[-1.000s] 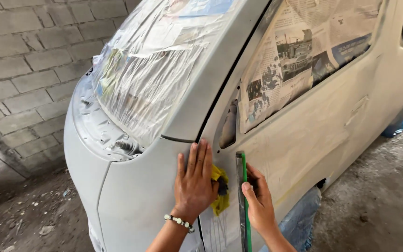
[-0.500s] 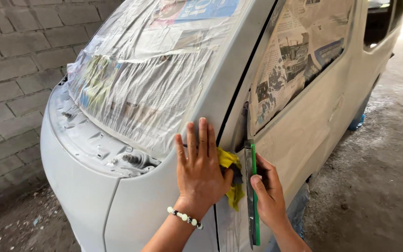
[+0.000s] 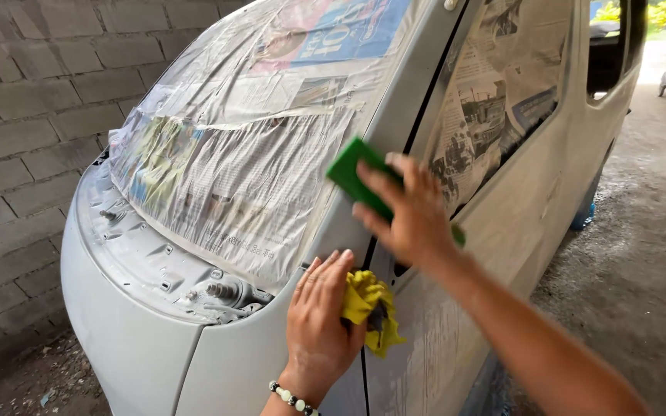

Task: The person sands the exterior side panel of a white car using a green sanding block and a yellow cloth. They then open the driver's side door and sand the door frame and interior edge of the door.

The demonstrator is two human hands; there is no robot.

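lifting now: right hand [image 3: 414, 219] up off the lower door seam, green block [image 3: 364, 181] carried with it and pressed flat against the pillar [image 3: 406, 108] beside the papered windscreen [image 3: 240, 177]. fingers [image 3: 383, 202] spread over the block, gripping it, thumb side hidden. left hand [image 3: 319, 323] staying low on the grey panel [image 3: 225, 370], palm flat, yellow rag [image 3: 371, 308] pinched under the thumb edge at the seam. gone upright to slanted, that block, and higher than half a second back. reads as moving on from the lower seam to the pillar. door [image 3: 518, 231] papered too.
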